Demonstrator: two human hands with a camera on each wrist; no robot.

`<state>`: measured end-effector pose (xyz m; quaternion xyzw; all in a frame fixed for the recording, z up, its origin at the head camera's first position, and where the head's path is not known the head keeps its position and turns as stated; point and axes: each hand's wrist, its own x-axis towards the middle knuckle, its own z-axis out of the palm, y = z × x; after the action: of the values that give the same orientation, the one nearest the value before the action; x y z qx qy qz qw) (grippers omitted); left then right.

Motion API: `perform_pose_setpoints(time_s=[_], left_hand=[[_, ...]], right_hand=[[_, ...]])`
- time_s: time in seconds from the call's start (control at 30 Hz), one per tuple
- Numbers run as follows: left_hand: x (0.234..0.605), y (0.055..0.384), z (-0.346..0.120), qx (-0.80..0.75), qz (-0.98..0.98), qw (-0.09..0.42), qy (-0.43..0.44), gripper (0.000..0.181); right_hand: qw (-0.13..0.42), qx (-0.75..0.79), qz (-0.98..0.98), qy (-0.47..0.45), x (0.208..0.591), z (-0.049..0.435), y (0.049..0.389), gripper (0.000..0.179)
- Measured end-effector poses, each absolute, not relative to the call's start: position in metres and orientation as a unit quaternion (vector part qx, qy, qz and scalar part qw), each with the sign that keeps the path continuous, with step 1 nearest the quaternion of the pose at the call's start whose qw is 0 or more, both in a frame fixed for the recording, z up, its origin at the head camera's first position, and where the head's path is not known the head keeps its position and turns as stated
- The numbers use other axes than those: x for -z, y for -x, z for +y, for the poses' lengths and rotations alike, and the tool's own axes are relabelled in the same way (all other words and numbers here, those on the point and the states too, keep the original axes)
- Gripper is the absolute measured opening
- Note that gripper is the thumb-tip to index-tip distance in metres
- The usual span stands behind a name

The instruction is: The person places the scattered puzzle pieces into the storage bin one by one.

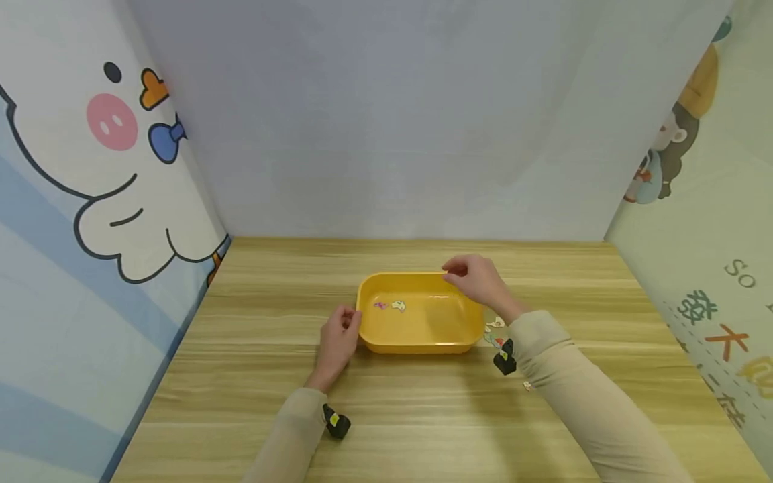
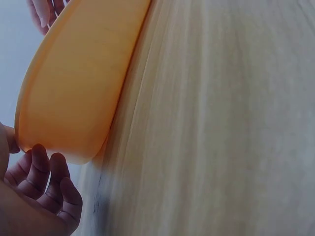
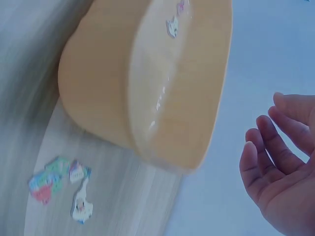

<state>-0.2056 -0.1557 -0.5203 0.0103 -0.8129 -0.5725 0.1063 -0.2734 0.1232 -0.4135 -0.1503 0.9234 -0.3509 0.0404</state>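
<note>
A yellow plastic tray [image 1: 423,347] rests on the wooden table. At its left end, the left hand [image 1: 339,339] holds the rim, with the thumb [image 2: 11,140] on the edge and curled fingers [image 2: 42,172] against the outer wall. Two small flat cut-outs lie inside the tray: a pink one [image 1: 380,305] and a white one [image 1: 398,306]. Above the far right rim hovers the right hand [image 1: 477,278], its fingers loosely bent and nothing visible between them. In the right wrist view, the right hand [image 3: 285,162] is apart from the tray.
Several colourful cut-outs [image 3: 59,177] lie on the wooden table [image 1: 398,416] just right of the tray, and a small one [image 1: 527,386] lies nearer by the right sleeve. A plain pale curtain [image 1: 386,121] hangs behind the table; printed curtains flank it.
</note>
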Motion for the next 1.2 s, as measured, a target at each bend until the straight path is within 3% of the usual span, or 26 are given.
perform_pose_setpoints(time_s=[0.43,1.2], left_hand=[[0.520,0.206,-0.158,0.571,-0.814,0.105,-0.018,0.014],[0.522,0.204,-0.152,0.570,-0.815,0.102,-0.040,0.017]], right_hand=[[0.039,0.374,0.918,0.126,0.409,0.150,0.271,0.025],[0.034,0.357,0.930,0.087,0.440,0.197,0.255,0.025]])
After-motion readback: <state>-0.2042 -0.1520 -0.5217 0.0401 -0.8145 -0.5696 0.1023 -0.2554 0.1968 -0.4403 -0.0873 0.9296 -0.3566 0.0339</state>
